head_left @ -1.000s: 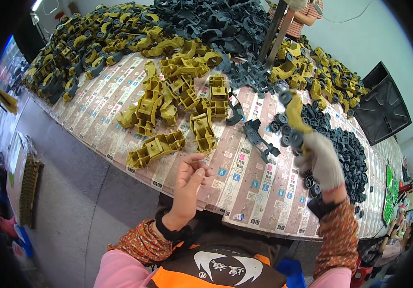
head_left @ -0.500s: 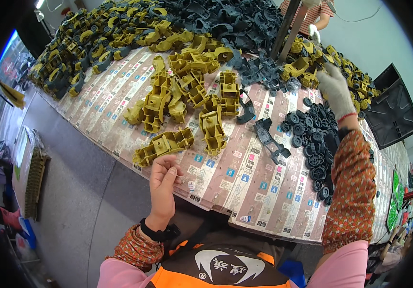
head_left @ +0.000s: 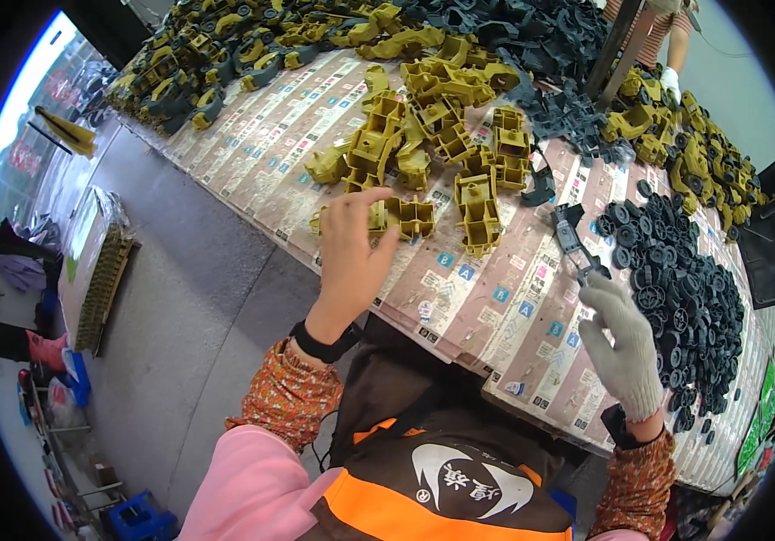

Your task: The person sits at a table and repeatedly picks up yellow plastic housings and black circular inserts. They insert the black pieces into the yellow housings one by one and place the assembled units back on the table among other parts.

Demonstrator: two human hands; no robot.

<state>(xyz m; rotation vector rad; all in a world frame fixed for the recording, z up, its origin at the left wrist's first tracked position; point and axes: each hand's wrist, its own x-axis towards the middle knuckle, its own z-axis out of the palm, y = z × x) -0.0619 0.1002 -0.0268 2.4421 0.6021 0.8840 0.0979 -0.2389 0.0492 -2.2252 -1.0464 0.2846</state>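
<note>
My bare left hand [head_left: 351,252] reaches over a yellow plastic toy-vehicle body [head_left: 416,219] near the table's front edge. Its thumb and fingers are spread around the body's left part, partly hiding it; firm contact cannot be made out. My right hand [head_left: 623,347] wears a white knit glove, thumb apart from the fingers. Its fingertips are at the near end of a dark grey plastic frame piece [head_left: 569,236], which lies on the table and is partly covered. Another yellow body [head_left: 477,212] stands between the hands, with a second dark grey piece [head_left: 539,187] just beyond.
Black toy wheels [head_left: 676,288] are heaped right of my glove. More yellow bodies [head_left: 378,135] lie beyond my left hand. Dark grey parts [head_left: 531,41] and assembled yellow vehicles [head_left: 234,45] pile at the back. A metal post [head_left: 622,54] rises near another person's gloved hand [head_left: 669,83].
My right hand has come back from the far right pile to the near dark grey piece. My left hand has moved forward over the yellow body, its fingers opening. The view has shifted.
</note>
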